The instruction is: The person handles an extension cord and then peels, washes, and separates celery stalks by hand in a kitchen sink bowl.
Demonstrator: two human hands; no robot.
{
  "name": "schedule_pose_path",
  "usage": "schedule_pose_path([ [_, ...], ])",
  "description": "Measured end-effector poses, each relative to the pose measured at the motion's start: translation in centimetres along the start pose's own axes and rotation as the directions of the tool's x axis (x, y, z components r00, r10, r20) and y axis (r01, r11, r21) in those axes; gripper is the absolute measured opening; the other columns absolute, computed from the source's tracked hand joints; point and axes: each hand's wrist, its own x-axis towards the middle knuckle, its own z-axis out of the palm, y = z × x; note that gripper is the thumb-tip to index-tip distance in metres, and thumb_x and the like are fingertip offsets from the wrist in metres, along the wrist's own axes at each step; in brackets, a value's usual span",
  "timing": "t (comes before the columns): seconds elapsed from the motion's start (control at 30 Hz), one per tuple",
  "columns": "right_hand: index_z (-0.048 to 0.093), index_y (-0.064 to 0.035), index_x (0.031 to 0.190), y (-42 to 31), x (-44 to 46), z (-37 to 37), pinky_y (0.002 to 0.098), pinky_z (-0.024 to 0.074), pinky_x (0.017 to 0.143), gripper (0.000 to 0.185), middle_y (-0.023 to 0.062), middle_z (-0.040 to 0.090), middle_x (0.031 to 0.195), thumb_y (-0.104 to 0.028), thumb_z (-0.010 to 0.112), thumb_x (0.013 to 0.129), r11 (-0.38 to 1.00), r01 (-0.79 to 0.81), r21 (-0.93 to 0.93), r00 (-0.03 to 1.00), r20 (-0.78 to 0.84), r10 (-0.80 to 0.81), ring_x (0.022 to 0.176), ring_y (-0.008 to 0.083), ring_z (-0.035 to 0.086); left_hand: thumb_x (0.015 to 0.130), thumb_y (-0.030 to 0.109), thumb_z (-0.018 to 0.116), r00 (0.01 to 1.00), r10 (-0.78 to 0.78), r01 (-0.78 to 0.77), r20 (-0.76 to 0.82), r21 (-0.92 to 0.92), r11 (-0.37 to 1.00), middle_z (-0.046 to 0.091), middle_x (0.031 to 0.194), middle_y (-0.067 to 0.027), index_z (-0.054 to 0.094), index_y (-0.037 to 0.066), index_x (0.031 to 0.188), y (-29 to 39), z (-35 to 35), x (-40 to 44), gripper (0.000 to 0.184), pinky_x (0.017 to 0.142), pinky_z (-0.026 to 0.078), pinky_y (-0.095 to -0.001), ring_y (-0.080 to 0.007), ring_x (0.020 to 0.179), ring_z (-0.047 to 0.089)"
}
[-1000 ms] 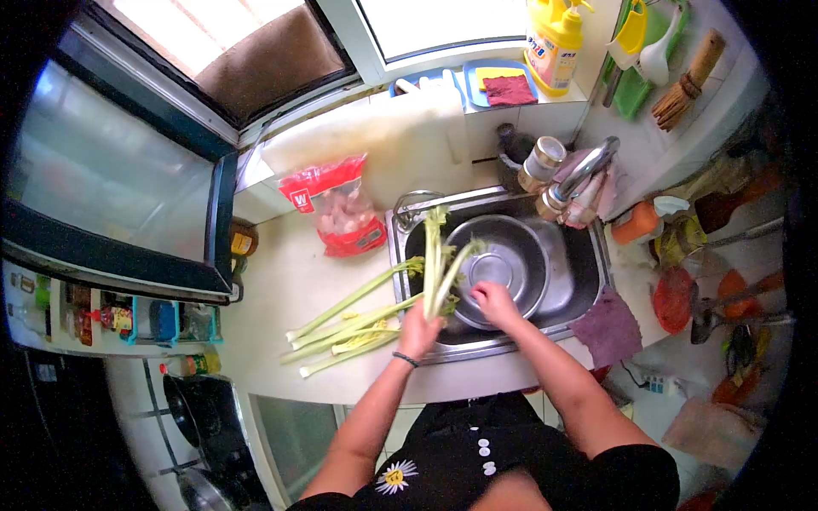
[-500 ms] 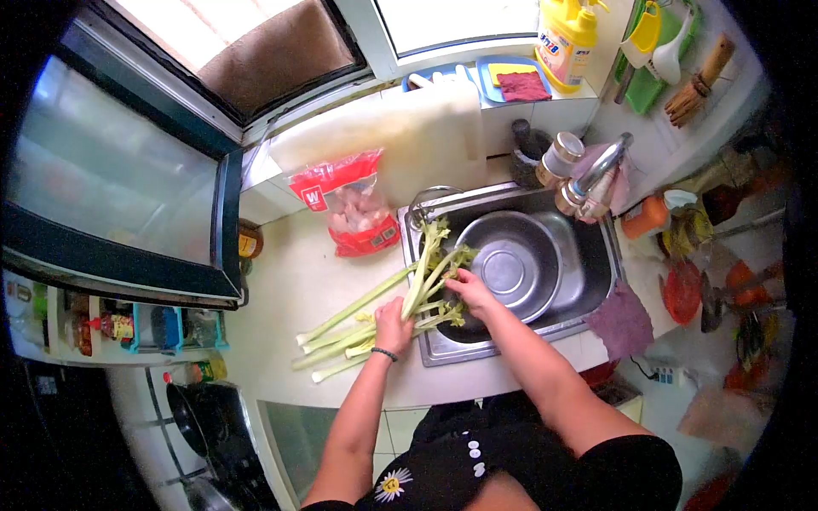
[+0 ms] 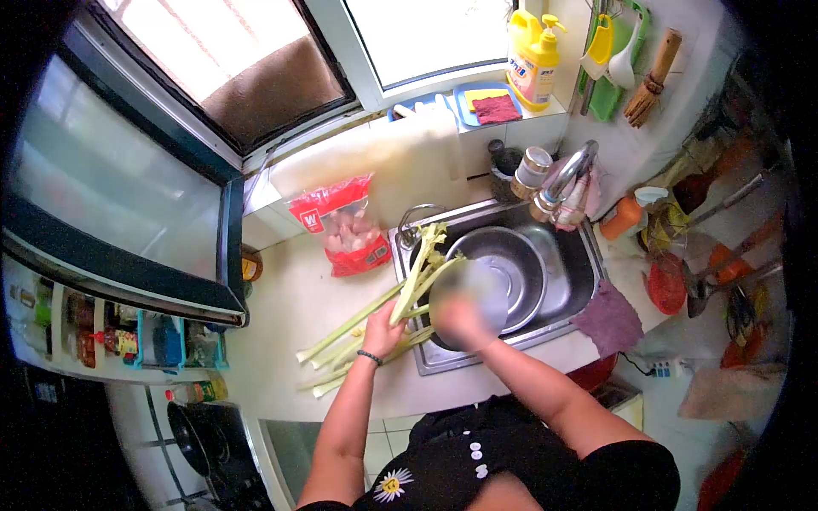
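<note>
Several pale green celery stalks [image 3: 339,329] lie slanted across the counter, their leafy tops over the sink's left edge. My left hand [image 3: 385,330], with a dark beaded bracelet at the wrist, is closed round the celery near the middle of the stalks. Beside the leafy ends, over the near left part of the sink [image 3: 443,364], is my right hand [image 3: 460,322]. A blurred patch covers its fingers, so what they hold cannot be made out. A round metal basin [image 3: 535,285] sits inside the sink, just beyond my right hand.
A red and clear bag of raw meat [image 3: 351,237] stands behind the celery, near an upright cutting board [image 3: 375,162]. The faucet [image 3: 573,170] rises at the sink's back right. A purple cloth [image 3: 609,322] hangs over the right front edge. An open window panel [image 3: 128,187] juts in from the left.
My right hand has moved from the leafy tops toward me and is now blurred. My left hand still grips the celery. The whole view has shifted slightly.
</note>
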Motion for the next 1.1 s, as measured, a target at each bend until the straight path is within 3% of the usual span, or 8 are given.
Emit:
schedule_pose_path([
  [0.1, 0.059, 0.0004, 0.079, -0.9, -0.1, -0.3, 0.0341, 0.0482, 0.054, 0.012, 0.0096, 0.056, 0.06, -0.01, 0.055, 0.084, 0.835, 0.361, -0.416, 0.922, 0.027, -0.385, 0.06, 0.0203, 0.061, 0.076, 0.006, 0.063, 0.999, -0.028, 0.028, 0.019, 0.008, 1.0, 0.063, 0.084, -0.0153, 0.059, 0.003, 0.099, 0.1, 0.0, -0.1, 0.023, 0.071, 0.047, -0.0326, -0.0233, 0.079, 0.062],
  [0.17, 0.062, -0.002, 0.083, -1.4, 0.2, -1.1, 0.0377, 0.0476, 0.058, 0.011, 0.0152, 0.059, 0.068, -0.008, 0.055, 0.079, 0.424, 0.52, -0.742, 0.802, 0.253, -0.542, 0.063, 0.0288, 0.06, 0.076, 0.006, 0.063, 0.998, -0.061, 0.06, 0.032, 0.028, 0.998, 0.063, 0.086, -0.0147, 0.059, 0.003, 0.1, -0.1, 0.3, -0.2, 0.024, 0.072, 0.047, -0.0319, -0.0221, 0.08, 0.062],
  [0.23, 0.064, -0.0042, 0.084, -1.6, 0.4, -1.4, 0.0394, 0.047, 0.062, 0.013, 0.0167, 0.06, 0.073, -0.009, 0.054, 0.077, 0.421, 0.495, -0.76, 0.823, 0.256, -0.507, 0.066, 0.034, 0.058, 0.077, 0.01, 0.063, 0.999, 0.011, -0.013, -0.039, -0.043, 0.999, 0.063, 0.087, -0.0189, 0.057, 0.006, 0.107, -0.4, 0.8, -0.7, 0.031, 0.069, 0.049, -0.0376, -0.0342, 0.078, 0.062],
  [0.37, 0.063, -0.0057, 0.081, -4.3, -0.4, -2.5, 0.0392, 0.0461, 0.062, 0.012, 0.0147, 0.058, 0.073, -0.016, 0.057, 0.079, 0.659, 0.443, -0.608, 0.789, -0.084, -0.608, 0.069, 0.0296, 0.058, 0.08, 0.009, 0.062, 1.0, 0.01, -0.013, -0.015, -0.194, 0.981, 0.065, 0.085, -0.0136, 0.054, 0.005, 0.113, -2.1, 0.9, -2.0, 0.034, 0.066, 0.049, -0.0335, -0.0248, 0.074, 0.064],
  [0.6, 0.059, -0.0049, 0.082, -4.9, -0.3, -6.6, 0.039, 0.0446, 0.062, 0.01, 0.0127, 0.056, 0.075, -0.009, 0.052, 0.077, 0.113, 0.483, -0.868, 0.624, 0.251, -0.74, 0.067, 0.0257, 0.055, 0.085, 0.008, 0.059, 0.915, -0.178, 0.356, 0.362, -0.515, 0.78, 0.062, 0.088, -0.0046, 0.051, 0.001, 0.111, -0.4, -1.4, -2.2, 0.028, 0.066, 0.047, -0.0242, -0.01, 0.073, 0.055],
  [0.83, 0.059, -0.0061, 0.071, -8.8, 0.0, -8.6, 0.0402, 0.044, 0.057, 0.01, 0.0121, 0.056, 0.068, -0.013, 0.055, 0.076, 0.368, 0.361, -0.857, 0.756, 0.038, -0.654, 0.062, 0.0268, 0.054, 0.085, 0.006, 0.056, 0.848, -0.021, 0.368, 0.53, -0.56, 0.742, 0.06, 0.088, -0.0061, 0.05, 0.002, 0.111, 3.0, -2.6, -1.2, 0.027, 0.065, 0.047, -0.0258, -0.0121, 0.073, 0.054],
  [1.03, 0.057, -0.0057, 0.065, -12.5, -1.3, -9.6, 0.0422, 0.043, 0.054, 0.013, 0.0134, 0.056, 0.066, -0.01, 0.05, 0.076, 0.055, 0.337, -0.94, 0.552, 0.15, -0.82, 0.06, 0.03, 0.054, 0.085, 0.011, 0.06, 0.799, -0.073, 0.492, 0.597, -0.579, 0.65, 0.052, 0.077, -0.0018, 0.05, 0.005, 0.103, 4.4, -1.9, -2.0, 0.022, 0.057, 0.043, -0.0251, -0.0108, 0.065, 0.048],
  [1.1, 0.059, -0.0041, 0.074, -13.6, -2.6, -8.9, 0.0411, 0.0456, 0.063, 0.011, 0.0157, 0.059, 0.074, -0.011, 0.051, 0.078, 0.481, 0.177, -0.858, 0.796, -0.162, -0.583, 0.07, 0.0309, 0.057, 0.085, 0.011, 0.06, 0.775, -0.157, 0.58, 0.612, -0.59, 0.562, 0.05, 0.076, 0.0006, 0.05, 0.006, 0.1, 4.9, -1.5, -2.0, 0.019, 0.054, 0.041, -0.0231, -0.0086, 0.06, 0.044],
])
